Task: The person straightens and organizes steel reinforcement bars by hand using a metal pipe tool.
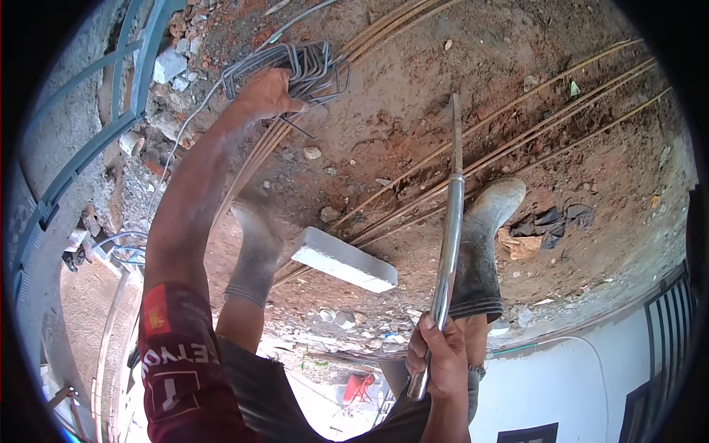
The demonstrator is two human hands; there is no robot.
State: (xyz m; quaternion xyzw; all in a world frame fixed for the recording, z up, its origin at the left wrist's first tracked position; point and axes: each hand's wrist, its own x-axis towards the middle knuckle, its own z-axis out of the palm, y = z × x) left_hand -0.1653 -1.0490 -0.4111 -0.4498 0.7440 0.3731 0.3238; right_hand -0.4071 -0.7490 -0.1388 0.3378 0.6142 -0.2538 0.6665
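Observation:
My left hand (267, 94) reaches out to a bundle of bent metal stirrups (310, 63) at the upper left, its fingers closed round part of the bundle. Long thin rods (258, 151) run beneath that bundle over the dirt. Low on the right, my right hand (437, 354) is wrapped round a shiny metal tube (448, 258). A narrower flat bar (456, 136) extends from the tube's far end, above the ground rods.
A white-faced block (345, 260) lies between my rubber boots (476, 255). More long rods (517, 144) cross the dirt diagonally. Dark cloth (554, 221) lies right of the boots. A blue-grey metal frame (88, 151) stands at the left, beside rubble (170, 66).

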